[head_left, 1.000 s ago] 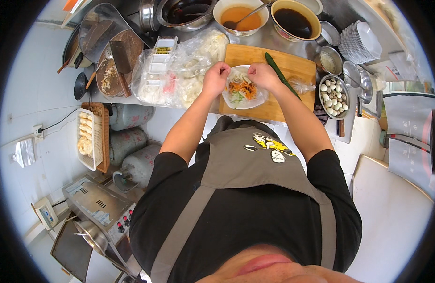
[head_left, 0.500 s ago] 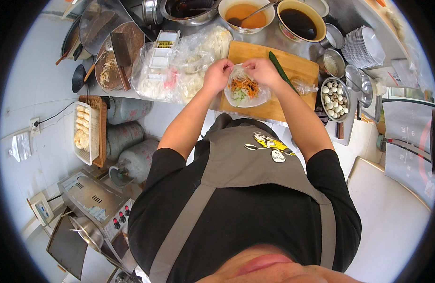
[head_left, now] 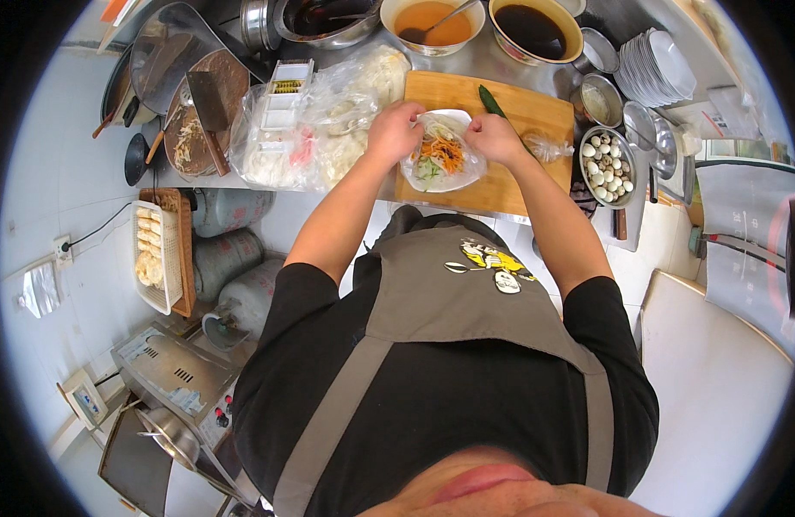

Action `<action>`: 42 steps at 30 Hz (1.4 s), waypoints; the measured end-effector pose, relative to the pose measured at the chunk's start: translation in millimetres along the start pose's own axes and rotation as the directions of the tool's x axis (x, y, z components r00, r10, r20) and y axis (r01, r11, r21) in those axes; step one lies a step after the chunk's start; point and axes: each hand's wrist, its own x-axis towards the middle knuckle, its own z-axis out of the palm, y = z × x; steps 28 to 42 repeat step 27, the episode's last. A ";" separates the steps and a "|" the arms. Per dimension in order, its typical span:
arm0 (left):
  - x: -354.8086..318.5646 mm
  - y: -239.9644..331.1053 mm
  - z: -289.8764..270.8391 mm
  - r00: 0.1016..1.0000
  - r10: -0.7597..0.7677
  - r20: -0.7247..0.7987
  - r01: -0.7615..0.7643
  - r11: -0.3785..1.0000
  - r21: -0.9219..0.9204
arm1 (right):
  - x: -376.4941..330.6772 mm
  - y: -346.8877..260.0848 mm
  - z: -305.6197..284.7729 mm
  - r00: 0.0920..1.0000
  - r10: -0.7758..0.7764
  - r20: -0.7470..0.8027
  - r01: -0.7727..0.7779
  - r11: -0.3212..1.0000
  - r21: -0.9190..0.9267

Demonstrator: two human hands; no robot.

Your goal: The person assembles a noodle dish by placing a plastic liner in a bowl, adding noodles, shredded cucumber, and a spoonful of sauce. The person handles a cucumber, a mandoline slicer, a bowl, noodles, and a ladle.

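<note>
Your left hand [head_left: 395, 129] and right hand [head_left: 492, 138] both clamped on the thin wrapper [head_left: 440, 159], fingertips hidden beneath knuckles.

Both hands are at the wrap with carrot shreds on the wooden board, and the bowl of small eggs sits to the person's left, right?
Not quite: the head view shows the bowl of eggs on the person's right. Both the left hand and right hand are at the wrap on the board.

I see left hand [head_left: 395, 131] and right hand [head_left: 492, 138] gripping opposite edges of thin wrapper [head_left: 442, 160], shredded carrot and greens on it, atop wooden cutting board [head_left: 535, 112]. Cucumber [head_left: 491, 101] just beyond right hand; bowl of quail eggs [head_left: 607, 165] right of board.
</note>
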 end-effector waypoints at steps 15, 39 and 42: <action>4.9 3.8 -5.9 0.999 0.021 -0.046 -0.022 0.999 -0.034 | -25.6 5.9 -10.2 0.990 -0.075 -0.123 0.111 0.943 0.315; 2.4 -1.4 -5.6 0.996 0.078 -0.041 -0.079 0.997 -0.020 | -33.7 21.0 8.3 0.967 -0.002 -0.254 0.137 0.847 0.514; 2.4 -1.4 -5.6 0.996 0.078 -0.041 -0.079 0.997 -0.020 | -33.7 21.0 8.3 0.967 -0.002 -0.254 0.137 0.847 0.514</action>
